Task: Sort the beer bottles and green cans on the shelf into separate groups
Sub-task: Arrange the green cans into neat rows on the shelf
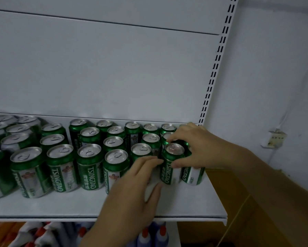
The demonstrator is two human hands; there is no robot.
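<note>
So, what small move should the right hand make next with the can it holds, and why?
Probably nudge the held Tsingtao can snug against the end can on its right. The right hand grips it between thumb and fingers, the left hand lies against the neighbouring can, and the other cans stand in tidy rows.
</note>
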